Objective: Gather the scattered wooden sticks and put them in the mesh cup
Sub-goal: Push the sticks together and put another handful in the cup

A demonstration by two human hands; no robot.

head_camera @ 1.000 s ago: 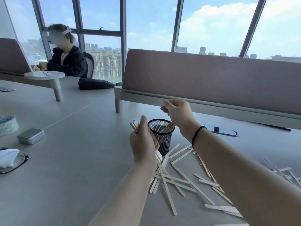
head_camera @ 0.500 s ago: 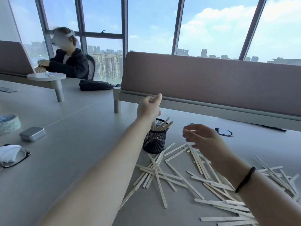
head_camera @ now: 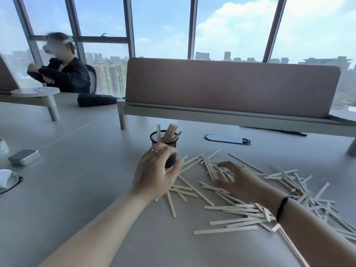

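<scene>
the step in hand looked like the gap between loads: both hands were empty and over the table, so another pickup seemed due. the left hand (head_camera: 157, 173) hovered in front of the mesh cup (head_camera: 165, 147), fingers spread and relaxed, gripping nothing; whether it touched the cup's near wall could not be told, as motion blur smeared the fingertips. the right hand (head_camera: 236, 180) hung over the scattered sticks (head_camera: 231, 209) with fingers splayed and loose, also holding nothing.

the next move, by my judgement, called for sweeping several sticks parallel into one bunch before lifting, since they lay crossed over each other and a single pinch would snag neighbours. the cup was light and already top-heavy, so steadying it while loading seemed wise.

the cup was black wire mesh, upright, at about 12 o'clock from the left hand and 10 o'clock from the right. a bundle of sticks in the cup (head_camera: 169, 132) stood above its rim, leaning toward 1 o'clock. the loose ones were flat, pale, thin strips fanned over the grey table (head_camera: 77, 189), from just beside the cup's base out toward 4 o'clock, most of the job apparently remaining.
</scene>
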